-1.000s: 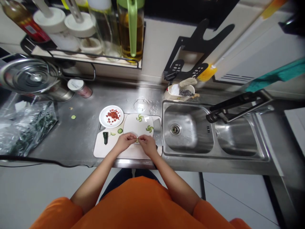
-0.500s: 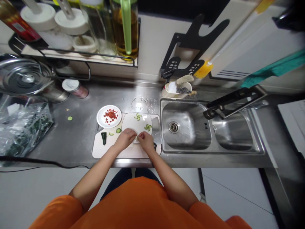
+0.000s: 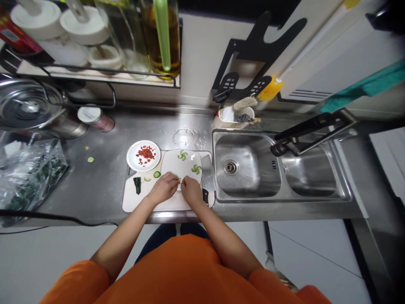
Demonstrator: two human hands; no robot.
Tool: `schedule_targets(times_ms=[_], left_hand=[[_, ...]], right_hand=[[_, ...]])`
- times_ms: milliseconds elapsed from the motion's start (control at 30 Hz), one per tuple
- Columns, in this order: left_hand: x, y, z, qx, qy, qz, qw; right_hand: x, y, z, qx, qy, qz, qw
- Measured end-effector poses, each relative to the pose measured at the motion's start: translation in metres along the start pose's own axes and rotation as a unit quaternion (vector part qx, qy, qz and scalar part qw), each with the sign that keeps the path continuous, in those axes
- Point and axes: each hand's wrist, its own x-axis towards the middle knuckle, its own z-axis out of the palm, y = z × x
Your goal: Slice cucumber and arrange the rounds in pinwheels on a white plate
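Over the near edge of a square white plate, my left hand and my right hand meet with fingertips pinched. A small pale-green cucumber slice shows between them, mostly hidden by the fingers. Two pinwheels of cucumber slices lie on the plate, one at the far side and another at the right. The plate rests on a white cutting board. Left of it on the board are a cucumber end piece and a round cucumber slice.
A round plate of chopped red bits overlaps the board's far left. Right of the square plate lies a cleaver, beside the double sink. Bagged greens, a can and a lidded pot stand left.
My right hand has turned inward and shifted slightly left, its fingers closer to my left hand's. The view has shifted a little. The pinwheels keep their places on the plate.
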Motion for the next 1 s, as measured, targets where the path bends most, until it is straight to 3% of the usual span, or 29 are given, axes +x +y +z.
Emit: schedule_targets(times_ms=[133, 400, 1000], left_hand=[[-0.006, -0.001, 0.0, 0.006, -0.004, 0.012, 1.0], [-0.018, 0.002, 0.004, 0.023, -0.017, -0.001, 1.0], [-0.025, 0.004, 0.007, 0.055, -0.028, -0.011, 0.998]], right_hand=[[-0.004, 0.007, 0.003, -0.015, 0.022, -0.041, 0.999], [-0.026, 0.03, 0.009, -0.001, 0.066, -0.204, 0.977], [-0.036, 0.023, 0.007, -0.057, 0.048, -0.183, 0.98]])
